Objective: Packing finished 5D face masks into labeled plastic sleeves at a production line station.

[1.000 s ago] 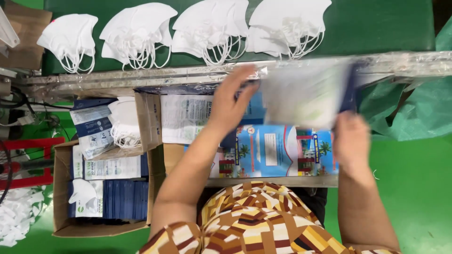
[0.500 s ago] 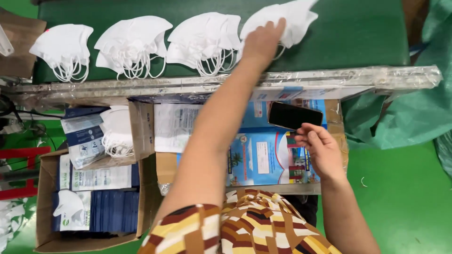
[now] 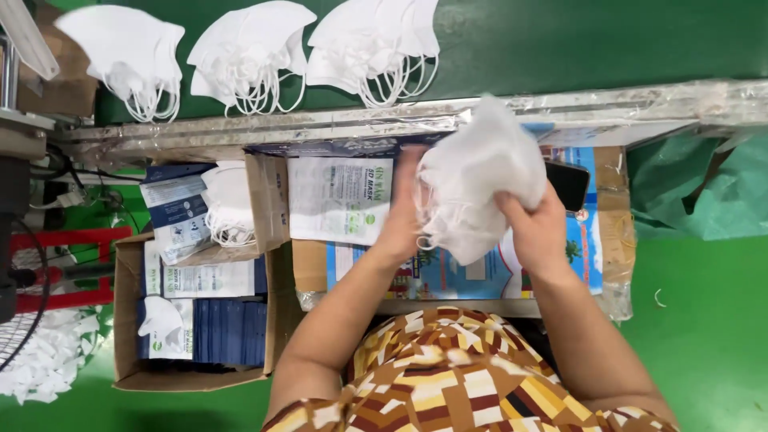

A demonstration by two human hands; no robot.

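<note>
Left hand: the left hand (image 3: 404, 212) is closed on the left edge of a stack of white face masks (image 3: 478, 178), fingers curled round the side where the ear loops hang.
Mask stack: it is held in the air just above the work surface, in front of the chest, at about 1 o'clock from the middle of the view.
Right hand: the right hand (image 3: 538, 228) grips the lower right edge of the same stack, thumb on top.
Doing it well: in my judgement the stack wants squaring between both palms, edges level and loops gathered to one side, with a light squeeze so the folded masks do not crease.
Carton: at 8 o'clock an open cardboard box (image 3: 124, 320) holds dark blue mask packets (image 3: 228, 332) and a loose white mask (image 3: 160, 320).
Mask piles: at 11 to 12 o'clock three fanned piles of white masks (image 3: 248, 52) lie on the green table (image 3: 560, 40), well apart from the hands.
Printed bag: a flat white mask pouch (image 3: 340, 200) lies just left of the left hand.
Phone: a dark phone (image 3: 570, 184) lies just beside the stack at 2 o'clock.
In the way: dangling loops could snag fingers; the phone crowds the right side.
</note>
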